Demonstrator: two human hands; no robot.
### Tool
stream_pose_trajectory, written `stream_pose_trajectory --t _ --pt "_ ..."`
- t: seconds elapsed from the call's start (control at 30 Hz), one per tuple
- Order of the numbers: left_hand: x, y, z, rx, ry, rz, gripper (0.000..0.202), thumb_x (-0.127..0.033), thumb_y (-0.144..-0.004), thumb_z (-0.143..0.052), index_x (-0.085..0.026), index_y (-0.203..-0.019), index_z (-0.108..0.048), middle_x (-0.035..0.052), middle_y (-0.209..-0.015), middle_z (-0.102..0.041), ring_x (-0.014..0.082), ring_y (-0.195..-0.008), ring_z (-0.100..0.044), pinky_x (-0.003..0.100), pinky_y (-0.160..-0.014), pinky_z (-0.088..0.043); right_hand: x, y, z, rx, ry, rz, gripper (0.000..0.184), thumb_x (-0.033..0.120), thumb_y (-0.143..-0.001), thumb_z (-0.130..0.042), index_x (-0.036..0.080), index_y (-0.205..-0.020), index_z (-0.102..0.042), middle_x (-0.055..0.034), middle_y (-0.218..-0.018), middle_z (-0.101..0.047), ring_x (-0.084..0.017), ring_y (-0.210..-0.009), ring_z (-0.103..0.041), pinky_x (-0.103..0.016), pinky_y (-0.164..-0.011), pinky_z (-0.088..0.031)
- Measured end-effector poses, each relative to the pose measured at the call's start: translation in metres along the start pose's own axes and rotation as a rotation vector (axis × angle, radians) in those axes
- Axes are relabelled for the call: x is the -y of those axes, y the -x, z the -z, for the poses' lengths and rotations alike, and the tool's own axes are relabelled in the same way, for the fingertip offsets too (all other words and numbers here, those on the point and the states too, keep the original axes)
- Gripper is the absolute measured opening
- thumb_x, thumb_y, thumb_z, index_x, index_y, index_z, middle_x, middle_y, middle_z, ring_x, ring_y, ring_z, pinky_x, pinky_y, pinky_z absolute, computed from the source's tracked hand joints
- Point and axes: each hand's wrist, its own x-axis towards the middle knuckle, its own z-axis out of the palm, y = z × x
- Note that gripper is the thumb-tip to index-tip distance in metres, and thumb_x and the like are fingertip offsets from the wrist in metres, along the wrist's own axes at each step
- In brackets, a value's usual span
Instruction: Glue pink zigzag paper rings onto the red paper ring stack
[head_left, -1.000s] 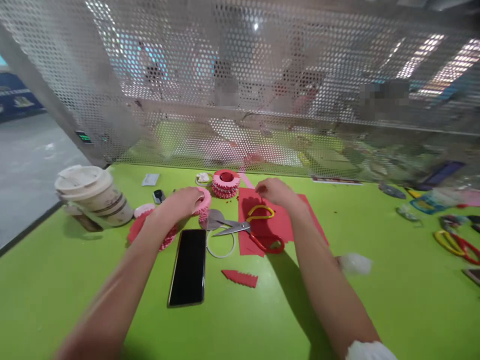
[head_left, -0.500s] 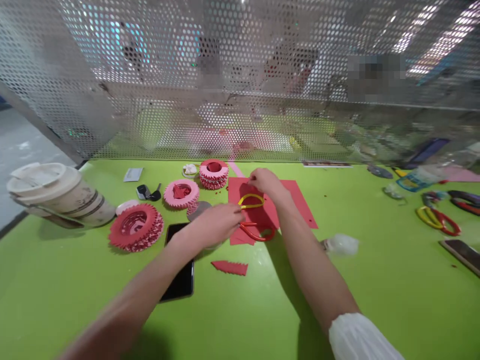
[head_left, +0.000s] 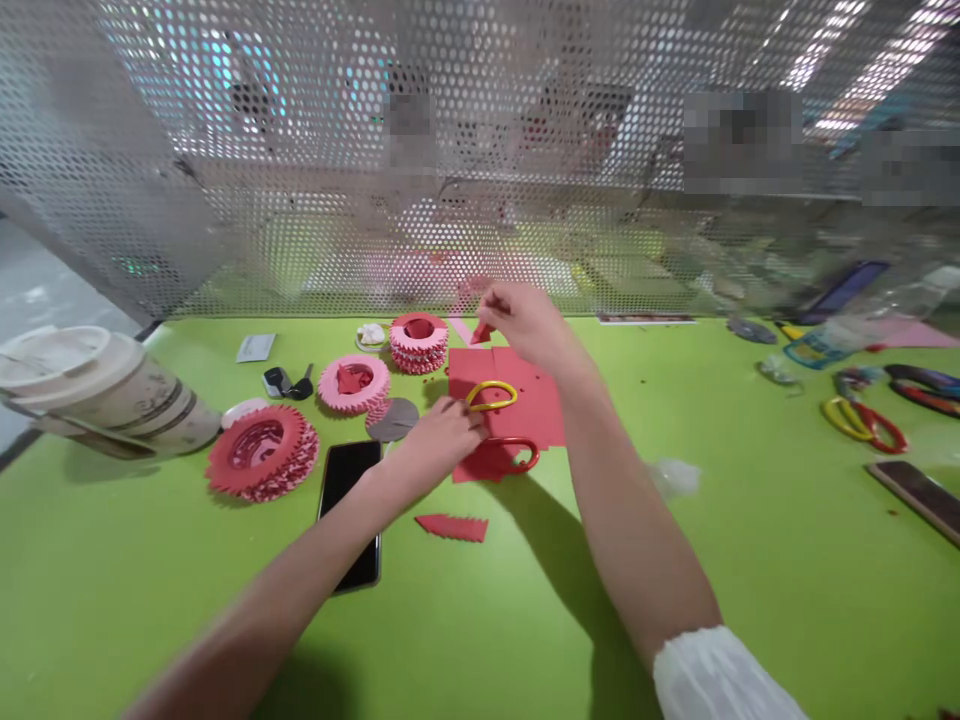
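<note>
My left hand (head_left: pixel 450 432) is closed at the blade end of a pair of scissors (head_left: pixel 495 394), whose yellow and red handle loops point right, over red paper sheets (head_left: pixel 540 400). The blades are hidden beneath the fingers. Past the far edge of the sheets, my right hand (head_left: pixel 521 315) pinches a small folded red paper piece (head_left: pixel 481 333) that hangs below its fingertips. Nearer to me lies a saw-edged red paper strip (head_left: pixel 452 527). Several toothed rings of folded paper, one red (head_left: pixel 262 452), one pink (head_left: pixel 354 384) and one two-toned (head_left: pixel 418 343), stand left of the sheets.
A black phone (head_left: pixel 351 475) lies beneath my left forearm. At far left stands a lidded cup (head_left: pixel 112 385), with keys (head_left: pixel 289 382) nearby. Other scissors (head_left: pixel 862 425), a bottle (head_left: pixel 821 345) and another phone (head_left: pixel 915 495) lie at right. A perforated screen (head_left: pixel 337 250) closes the table's back.
My right hand has risen from the red sheets and moved slightly left, now with the small red paper piece visible in its fingers. My left hand stays at the scissors. The view shifted slightly.
</note>
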Motion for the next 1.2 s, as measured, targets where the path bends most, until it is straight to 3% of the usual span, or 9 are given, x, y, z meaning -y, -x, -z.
stream_pose_trajectory --t 0.2,0.4,0.53,0.6,0.7,0.77,1.0,1.1,1.2 --pt "0.007 0.011 0.002 -0.047 0.067 -0.086 0.019 -0.009 -0.109 -0.058 -0.015 -0.119 -0.073 0.0143 -0.125 -0.079 0.0316 -0.122 -0.066 0.047 -0.110 -0.047 0.044 0.024 0.027 -0.192 -0.319 0.131 0.020 0.008 -0.101 -0.067 0.024 -0.089 -0.063 -0.0003 -0.086 -0.076 -0.017 -0.077 -0.070 -0.031 -0.071 -0.052" --pt "0.011 0.012 0.006 -0.130 0.235 -0.025 0.024 -0.003 -0.103 -0.059 -0.017 -0.113 -0.076 0.0126 -0.122 -0.080 0.0297 -0.120 -0.071 0.047 -0.110 -0.054 0.053 0.047 0.030 -0.160 -0.440 0.102 0.020 0.008 -0.100 -0.067 0.024 -0.089 -0.064 0.0033 -0.072 -0.071 -0.014 -0.064 -0.069 -0.029 -0.063 -0.056" --pt "0.017 0.013 0.041 -0.261 0.424 0.121 0.026 -0.011 -0.103 -0.056 -0.015 -0.124 -0.072 0.0127 -0.124 -0.081 0.0253 -0.113 -0.078 0.041 -0.100 -0.063 0.044 0.070 0.020 -0.077 -0.604 0.011 0.010 0.021 -0.099 -0.073 0.025 -0.091 -0.067 0.0028 -0.070 -0.072 -0.015 -0.064 -0.073 -0.030 -0.064 -0.063" --pt "0.017 0.017 0.063 -0.351 0.740 0.200 0.024 -0.024 -0.108 -0.054 -0.016 -0.123 -0.071 0.0095 -0.114 -0.082 0.0219 -0.099 -0.081 0.036 -0.088 -0.066 0.041 0.080 0.012 -0.081 -0.677 -0.050 0.011 0.026 -0.096 -0.077 0.025 -0.091 -0.067 0.0025 -0.073 -0.074 -0.015 -0.066 -0.074 -0.030 -0.065 -0.066" --pt "0.008 0.022 0.087 -0.435 1.151 0.297 0.030 -0.045 -0.102 -0.071 -0.017 -0.112 -0.075 0.0070 -0.101 -0.084 0.0211 -0.086 -0.081 0.033 -0.080 -0.065 0.041 0.090 -0.001 -0.108 -0.732 -0.091 0.013 0.028 -0.094 -0.079 0.025 -0.090 -0.068 0.0027 -0.077 -0.074 -0.015 -0.067 -0.074 -0.030 -0.066 -0.067" --pt "0.001 0.023 0.095 -0.414 1.194 0.348 0.031 -0.046 -0.095 -0.081 -0.017 -0.104 -0.078 0.0063 -0.094 -0.085 0.0212 -0.083 -0.081 0.033 -0.079 -0.064 0.044 0.095 -0.007 -0.133 -0.738 -0.099 0.012 0.027 -0.094 -0.079 0.025 -0.090 -0.068 0.0026 -0.079 -0.075 -0.015 -0.069 -0.075 -0.031 -0.068 -0.068" --pt "0.013 0.032 0.106 -0.235 1.031 0.414 0.022 -0.042 -0.094 -0.076 -0.020 -0.092 -0.074 0.0048 -0.085 -0.085 0.0223 -0.079 -0.080 0.032 -0.074 -0.059 0.045 0.112 -0.007 -0.119 -0.664 -0.090 0.009 0.028 -0.097 -0.078 0.025 -0.094 -0.070 -0.0008 -0.090 -0.077 -0.019 -0.080 -0.079 -0.036 -0.076 -0.070" --pt "0.042 0.044 0.105 -0.224 0.573 0.565 0.020 -0.039 -0.098 -0.069 -0.021 -0.091 -0.075 0.0059 -0.089 -0.083 0.0241 -0.078 -0.075 0.034 -0.073 -0.052 0.027 0.125 -0.007 -0.084 -0.332 -0.098 0.006 0.028 -0.107 -0.066 0.024 -0.104 -0.070 -0.0038 -0.097 -0.079 -0.020 -0.083 -0.079 -0.037 -0.077 -0.069" --pt "0.069 0.059 0.096 -0.149 0.104 0.835 0.020 -0.035 -0.103 -0.063 -0.023 -0.103 -0.079 0.0093 -0.092 -0.080 0.0296 -0.084 -0.072 0.037 -0.075 -0.050 0.004 0.143 -0.021 0.120 0.164 -0.045 0.010 0.018 -0.107 -0.064 0.022 -0.105 -0.073 -0.0070 -0.100 -0.081 -0.025 -0.088 -0.078 -0.042 -0.078 -0.065"
